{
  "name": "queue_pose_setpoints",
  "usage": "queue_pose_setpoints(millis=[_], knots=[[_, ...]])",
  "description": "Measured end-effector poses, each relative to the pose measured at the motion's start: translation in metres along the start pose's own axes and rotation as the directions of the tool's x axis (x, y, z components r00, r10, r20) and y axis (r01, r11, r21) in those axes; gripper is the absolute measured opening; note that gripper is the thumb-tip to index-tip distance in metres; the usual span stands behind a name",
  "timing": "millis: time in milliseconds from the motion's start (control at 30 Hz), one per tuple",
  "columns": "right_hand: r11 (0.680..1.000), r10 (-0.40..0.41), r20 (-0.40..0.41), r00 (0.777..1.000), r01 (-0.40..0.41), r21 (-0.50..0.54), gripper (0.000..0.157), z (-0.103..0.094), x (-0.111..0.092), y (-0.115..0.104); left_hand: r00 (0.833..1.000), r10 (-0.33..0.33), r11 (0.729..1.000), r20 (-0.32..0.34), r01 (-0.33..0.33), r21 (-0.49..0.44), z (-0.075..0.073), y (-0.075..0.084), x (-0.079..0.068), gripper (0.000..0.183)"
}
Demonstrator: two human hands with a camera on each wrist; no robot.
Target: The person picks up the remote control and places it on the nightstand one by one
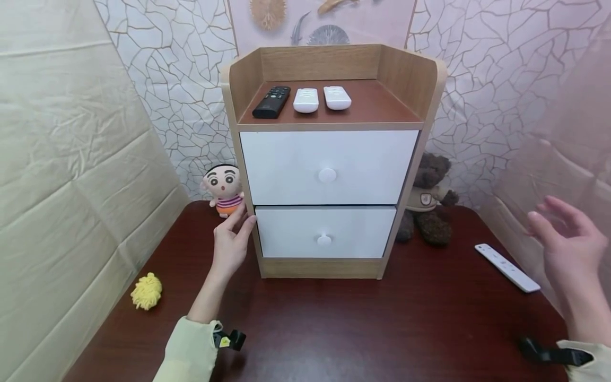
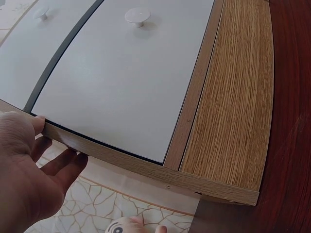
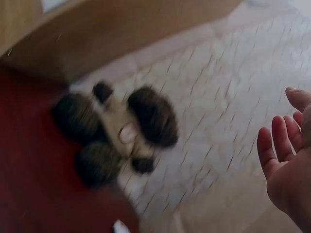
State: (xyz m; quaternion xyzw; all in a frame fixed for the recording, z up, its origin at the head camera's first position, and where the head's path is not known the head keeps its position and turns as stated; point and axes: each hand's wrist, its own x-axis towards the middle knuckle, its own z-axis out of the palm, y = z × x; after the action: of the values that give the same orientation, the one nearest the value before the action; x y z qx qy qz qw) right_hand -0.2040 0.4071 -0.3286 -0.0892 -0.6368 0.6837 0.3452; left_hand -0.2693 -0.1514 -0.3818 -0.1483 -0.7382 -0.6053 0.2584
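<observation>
A small wooden drawer cabinet (image 1: 322,268) with two white drawers stands on the dark red table. My left hand (image 1: 231,246) holds its left side edge, level with the top of the lower drawer (image 1: 291,231). In the left wrist view, the thumb (image 2: 38,124) touches the front edge while the fingers (image 2: 68,167) lie along the side panel. My right hand (image 1: 573,246) hangs in the air at the far right, fingers loosely bent around nothing. Below and left of it lies a white remote (image 1: 508,268). Both drawers, the upper one (image 1: 286,164) included, look closed.
On the cabinet top lie a black remote (image 1: 272,102) and two white remotes, one in the middle (image 1: 306,101) and one at right (image 1: 337,98). A cartoon doll (image 1: 223,185) and a brown teddy bear (image 1: 429,199) flank the cabinet. A yellow fluffy ball (image 1: 147,292) lies left.
</observation>
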Motion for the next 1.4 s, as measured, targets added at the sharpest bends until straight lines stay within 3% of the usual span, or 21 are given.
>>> queue_pose_setpoints(millis=[133, 200, 500, 900, 1067, 1300, 1400], knots=[[1.000, 0.021, 0.012, 1.000, -0.021, 0.021, 0.041, -0.023, 0.005, 0.029, 1.000, 0.008, 1.000, -0.005, -0.008, -0.004, 0.000, -0.001, 0.001, 0.049], [0.996, 0.029, 0.021, 0.999, -0.030, 0.081, 0.040, -0.033, 0.006, 0.044, 1.000, 0.009, 1.000, -0.002, -0.009, -0.006, -0.001, -0.002, 0.002, 0.049], [0.993, 0.114, 0.072, 0.991, -0.117, 0.032, 0.040, -0.066, 0.003, 0.092, 1.000, 0.003, 1.000, 0.009, -0.003, -0.003, -0.002, -0.002, 0.001, 0.050], [0.981, 0.187, 0.019, 0.982, -0.185, -0.057, 0.039, -0.092, -0.003, 0.133, 1.000, -0.016, 1.000, 0.010, 0.016, -0.005, -0.001, 0.000, 0.000, 0.051], [0.964, 0.220, -0.035, 0.975, -0.222, -0.143, 0.051, -0.097, -0.005, 0.143, 1.000, -0.015, 1.000, 0.010, 0.015, 0.004, 0.000, 0.000, -0.001, 0.050], [0.960, 0.242, -0.076, 0.967, -0.250, -0.123, 0.062, -0.099, -0.005, 0.153, 1.000, -0.020, 1.000, -0.006, 0.019, -0.021, 0.001, 0.001, 0.000, 0.048], [0.946, 0.264, -0.085, 0.961, -0.275, -0.170, 0.070, -0.099, -0.004, 0.157, 1.000, -0.019, 1.000, -0.011, 0.019, -0.014, 0.002, 0.000, 0.000, 0.048]])
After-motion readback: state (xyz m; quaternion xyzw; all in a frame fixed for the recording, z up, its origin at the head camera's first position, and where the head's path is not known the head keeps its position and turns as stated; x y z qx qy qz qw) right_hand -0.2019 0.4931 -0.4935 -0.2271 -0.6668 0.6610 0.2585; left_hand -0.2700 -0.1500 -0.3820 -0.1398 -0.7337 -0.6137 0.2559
